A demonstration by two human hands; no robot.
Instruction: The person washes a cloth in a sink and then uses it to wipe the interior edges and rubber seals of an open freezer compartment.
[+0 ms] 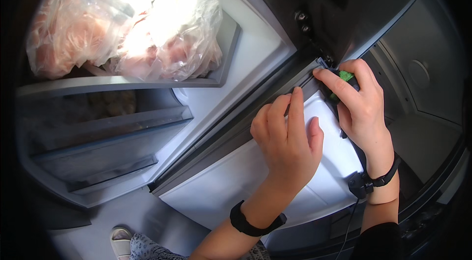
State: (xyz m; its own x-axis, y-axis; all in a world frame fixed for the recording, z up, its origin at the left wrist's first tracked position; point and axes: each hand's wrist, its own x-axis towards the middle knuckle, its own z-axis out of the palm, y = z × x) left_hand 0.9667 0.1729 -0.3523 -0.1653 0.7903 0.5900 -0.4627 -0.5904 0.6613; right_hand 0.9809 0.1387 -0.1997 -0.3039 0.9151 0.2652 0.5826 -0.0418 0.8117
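Observation:
My left hand [289, 133] is spread over the grey rubber door gasket [245, 116]. Its fingertips rest on or close to the gasket, with nothing seen in the grip. Further up the same edge, near the hinge corner, my right hand [356, 101] grips a small green and dark object [346, 75], possibly a scrubber. The fingers hide most of it. One fingertip of that hand meets the end of the gasket. Below both hands spreads the white inner panel [225, 179] of the refrigerator door.
Left of the gasket, plastic bags of raw meat [79, 35] fill an upper freezer drawer [121, 82]. Clear-fronted drawers [110, 149] sit beneath. A metal door hinge [304, 22] stands above my right hand. A cable [348, 227] hangs from the right wrist's black device [357, 185].

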